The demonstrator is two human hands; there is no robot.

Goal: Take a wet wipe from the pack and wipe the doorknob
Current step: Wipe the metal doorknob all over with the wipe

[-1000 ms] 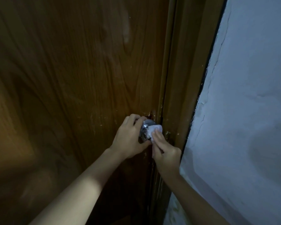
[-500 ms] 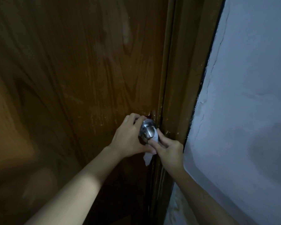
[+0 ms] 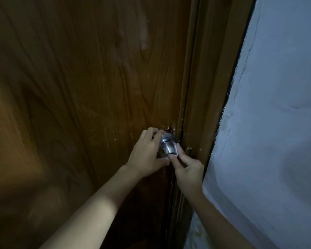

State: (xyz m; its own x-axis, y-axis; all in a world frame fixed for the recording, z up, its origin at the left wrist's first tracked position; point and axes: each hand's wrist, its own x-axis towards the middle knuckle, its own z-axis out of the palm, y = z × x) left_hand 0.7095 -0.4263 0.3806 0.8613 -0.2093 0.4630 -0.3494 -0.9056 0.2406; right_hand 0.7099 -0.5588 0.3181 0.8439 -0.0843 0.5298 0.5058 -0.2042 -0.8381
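Wood-grain veneer, brown and glossy, covers the door [image 3: 83,83], with pale scratches and chips scattered near its latch edge. No label or writing can be read anywhere. A rounded, polished metal doorknob [image 3: 167,147] sits at that edge, just beside the brown wooden frame [image 3: 205,87], whose paint is flecked and worn at knob height. Right of the frame runs a pale bluish-white plaster wall [image 3: 276,123], rough and cracked along the joint.

The left hand [image 3: 145,155] curls around the knob's left side, fingers over the top and thumb beneath, closed on the base of the knob. The right hand [image 3: 187,168] comes from below right, its thumb and forefinger pinched on a thin white wet wipe [image 3: 175,150] that is pressed against the knob's right and lower rim. Only a narrow crumpled strip of the wipe shows between the fingertips and the metal. Both forearms are bare. Lighting is dim, and the knob's front face reflects a dull grey sheen.
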